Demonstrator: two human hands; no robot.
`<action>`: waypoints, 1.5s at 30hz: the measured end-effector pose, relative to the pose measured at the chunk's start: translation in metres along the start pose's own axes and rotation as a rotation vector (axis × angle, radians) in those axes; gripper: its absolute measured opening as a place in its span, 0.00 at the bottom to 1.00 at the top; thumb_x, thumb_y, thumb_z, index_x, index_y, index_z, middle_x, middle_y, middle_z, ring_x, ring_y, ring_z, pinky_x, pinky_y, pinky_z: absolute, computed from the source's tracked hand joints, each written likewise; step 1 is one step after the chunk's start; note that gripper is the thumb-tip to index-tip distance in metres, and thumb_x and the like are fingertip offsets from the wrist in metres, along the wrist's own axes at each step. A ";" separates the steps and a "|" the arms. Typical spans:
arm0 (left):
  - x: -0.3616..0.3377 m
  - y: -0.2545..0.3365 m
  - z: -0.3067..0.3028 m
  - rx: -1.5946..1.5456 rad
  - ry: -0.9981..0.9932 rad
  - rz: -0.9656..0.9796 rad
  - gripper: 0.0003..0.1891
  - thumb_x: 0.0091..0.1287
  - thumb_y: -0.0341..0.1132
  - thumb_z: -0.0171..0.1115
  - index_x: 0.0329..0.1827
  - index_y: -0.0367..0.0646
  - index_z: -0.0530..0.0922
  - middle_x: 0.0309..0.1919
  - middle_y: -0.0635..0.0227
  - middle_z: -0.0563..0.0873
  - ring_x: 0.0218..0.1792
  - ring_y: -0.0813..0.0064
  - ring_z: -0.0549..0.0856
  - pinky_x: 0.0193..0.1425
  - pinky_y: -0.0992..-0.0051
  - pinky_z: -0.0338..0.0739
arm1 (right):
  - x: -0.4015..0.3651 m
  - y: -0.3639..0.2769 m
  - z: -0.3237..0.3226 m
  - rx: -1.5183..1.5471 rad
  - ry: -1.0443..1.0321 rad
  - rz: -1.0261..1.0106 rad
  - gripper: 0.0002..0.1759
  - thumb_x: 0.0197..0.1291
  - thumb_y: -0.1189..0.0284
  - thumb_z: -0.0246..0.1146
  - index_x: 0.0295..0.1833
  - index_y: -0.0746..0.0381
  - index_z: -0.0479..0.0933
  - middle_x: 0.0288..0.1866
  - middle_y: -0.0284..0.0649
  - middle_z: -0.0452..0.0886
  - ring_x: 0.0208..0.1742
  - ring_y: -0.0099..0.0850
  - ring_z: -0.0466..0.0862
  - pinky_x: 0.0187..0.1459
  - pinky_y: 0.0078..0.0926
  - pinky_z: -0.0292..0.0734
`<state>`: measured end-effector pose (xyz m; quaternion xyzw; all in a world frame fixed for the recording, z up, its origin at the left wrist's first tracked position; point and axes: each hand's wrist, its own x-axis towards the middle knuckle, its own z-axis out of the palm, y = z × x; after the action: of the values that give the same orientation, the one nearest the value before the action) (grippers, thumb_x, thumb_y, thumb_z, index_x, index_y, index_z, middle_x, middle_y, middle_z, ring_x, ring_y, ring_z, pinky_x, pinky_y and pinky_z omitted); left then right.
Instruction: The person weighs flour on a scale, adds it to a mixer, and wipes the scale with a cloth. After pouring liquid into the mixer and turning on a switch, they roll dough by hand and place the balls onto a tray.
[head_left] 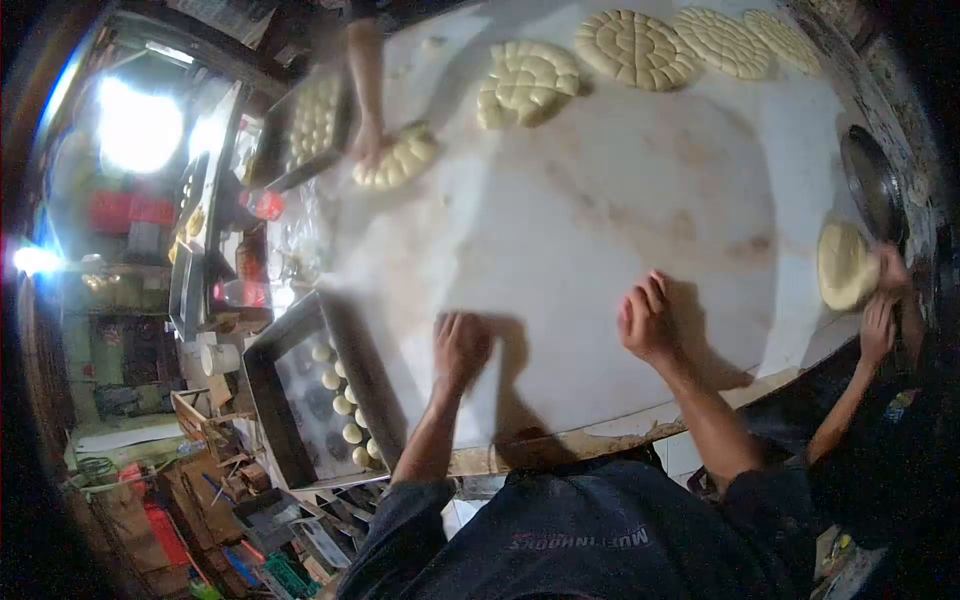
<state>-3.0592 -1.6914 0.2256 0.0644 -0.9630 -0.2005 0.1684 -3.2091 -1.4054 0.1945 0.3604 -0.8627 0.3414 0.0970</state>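
My left hand point(463, 348) rests on the floured white worktop point(560, 370) with its fingers curled under. Whatever may be beneath its palm is hidden. To the left of it, a dark metal tray point(275, 415) holds several small round dough balls point(343, 405). My right hand point(648, 315) is also on the worktop, its fingers bent inward; I cannot make out anything inside them.
Several cut dough rounds point(636, 50) lie along the far edge. At upper left, another person's hand point(370, 145) touches a cut dough piece point(398, 160) beside a filled tray point(315, 120). On the right, another person's hands point(882, 310) work at a flat dough disc point(846, 265).
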 end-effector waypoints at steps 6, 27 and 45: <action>-0.045 0.034 0.053 -0.104 0.017 0.075 0.09 0.53 0.33 0.66 0.36 0.44 0.78 0.38 0.63 0.81 0.45 0.60 0.78 0.49 0.59 0.71 | -0.043 -0.042 0.030 0.074 -0.186 -0.191 0.06 0.52 0.77 0.56 0.35 0.68 0.70 0.37 0.52 0.70 0.47 0.52 0.70 0.59 0.54 0.62; -0.112 -0.096 -0.118 -0.322 -0.082 -0.170 0.18 0.63 0.28 0.55 0.57 0.38 0.72 0.46 0.53 0.79 0.48 0.55 0.79 0.51 0.64 0.75 | -0.004 -0.078 -0.015 -0.214 -0.510 0.833 0.08 0.57 0.71 0.61 0.37 0.65 0.78 0.31 0.45 0.81 0.35 0.39 0.82 0.39 0.34 0.75; -0.041 -0.213 -0.206 -0.065 0.274 -0.360 0.29 0.49 0.36 0.71 0.56 0.41 0.72 0.45 0.56 0.78 0.45 0.56 0.80 0.48 0.63 0.76 | 0.101 -0.317 0.189 0.273 -0.020 -0.352 0.08 0.47 0.73 0.63 0.34 0.64 0.76 0.38 0.46 0.77 0.46 0.46 0.76 0.49 0.39 0.72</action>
<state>-2.9365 -1.9521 0.3041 0.2564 -0.8972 -0.2476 0.2609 -3.0487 -1.7471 0.2595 0.5184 -0.7332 0.4293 0.0967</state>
